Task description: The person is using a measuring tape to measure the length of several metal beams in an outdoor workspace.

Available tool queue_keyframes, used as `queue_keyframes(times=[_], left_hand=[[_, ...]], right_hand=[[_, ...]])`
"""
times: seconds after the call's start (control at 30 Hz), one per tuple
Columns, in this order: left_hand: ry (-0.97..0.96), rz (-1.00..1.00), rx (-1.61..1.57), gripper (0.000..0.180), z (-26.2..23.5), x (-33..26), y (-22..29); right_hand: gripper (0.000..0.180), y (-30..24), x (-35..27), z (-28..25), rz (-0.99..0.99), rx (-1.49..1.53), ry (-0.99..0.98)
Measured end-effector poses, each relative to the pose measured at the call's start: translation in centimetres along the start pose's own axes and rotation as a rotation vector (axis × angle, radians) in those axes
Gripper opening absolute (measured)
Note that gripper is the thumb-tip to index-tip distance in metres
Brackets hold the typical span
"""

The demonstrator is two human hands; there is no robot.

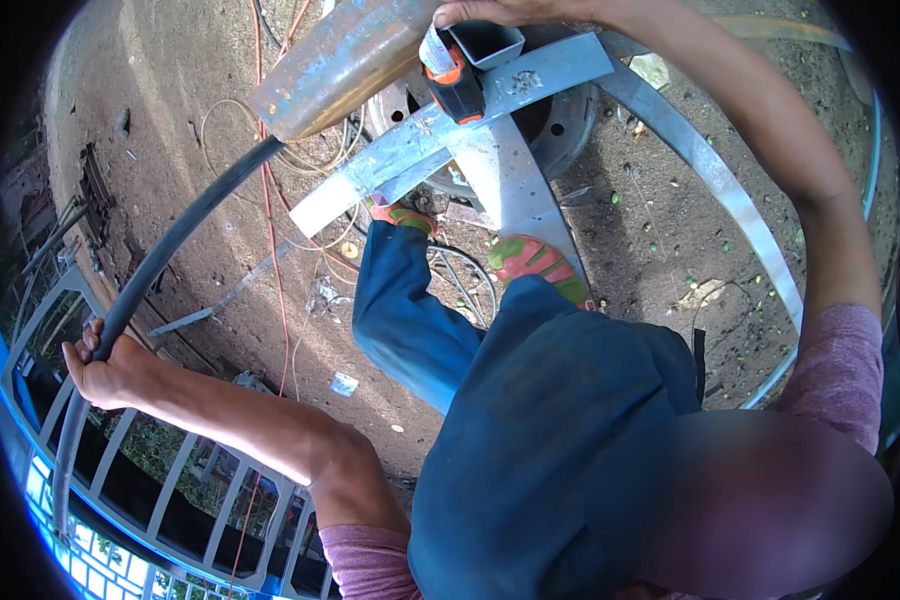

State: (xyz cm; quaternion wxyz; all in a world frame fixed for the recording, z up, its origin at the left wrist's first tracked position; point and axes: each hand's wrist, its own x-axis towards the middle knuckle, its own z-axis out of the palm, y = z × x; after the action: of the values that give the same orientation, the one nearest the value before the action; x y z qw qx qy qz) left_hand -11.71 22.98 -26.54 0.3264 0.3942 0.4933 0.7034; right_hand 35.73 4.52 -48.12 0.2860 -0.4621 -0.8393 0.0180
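Observation:
My left hand [108, 368] is closed round a long dark bar [195, 212], which looks curved in this view. The bar's upper end meets the mouth of a thick rusty pipe [345, 68]; how far it goes in is hidden. At the top edge, my right hand [505, 10] has its thumb against the pipe's side, with its other fingers mostly out of sight. Just below that hand is an orange and black tool [457, 92], perhaps a tape measure, with a white strip at its top. It lies on a flat grey metal bar [560, 72], beside an open square metal tube [488, 44].
A wheel rim [568, 130] lies under the crossed metal pieces by my feet. A curved metal strip [710, 160] arches along the right. Orange cord [267, 215] and loose wire [238, 112] run over the dirt ground. A barred metal frame [170, 480] stands at lower left.

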Motion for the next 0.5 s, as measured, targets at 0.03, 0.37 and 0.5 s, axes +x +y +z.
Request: queue_keyframes(times=[0.03, 0.37, 0.5], left_hand=[[0.008, 0.001, 0.0, 0.037, 0.2, -0.3, 0.0], [-0.115, -0.049, -0.037, 0.035, -1.1, 1.1, 0.1], [-0.193, -0.082, -0.062, 0.035, -1.9, 1.8, 0.1]], right_hand=[[0.03, 0.0, 0.0, 0.0, 0.026, 0.005, -0.048], [0.029, -0.2, 0.6, -0.4, 0.042, -0.003, -0.117], [0.029, -0.1, 0.6, -0.6, 0.024, 0.01, -0.116]])
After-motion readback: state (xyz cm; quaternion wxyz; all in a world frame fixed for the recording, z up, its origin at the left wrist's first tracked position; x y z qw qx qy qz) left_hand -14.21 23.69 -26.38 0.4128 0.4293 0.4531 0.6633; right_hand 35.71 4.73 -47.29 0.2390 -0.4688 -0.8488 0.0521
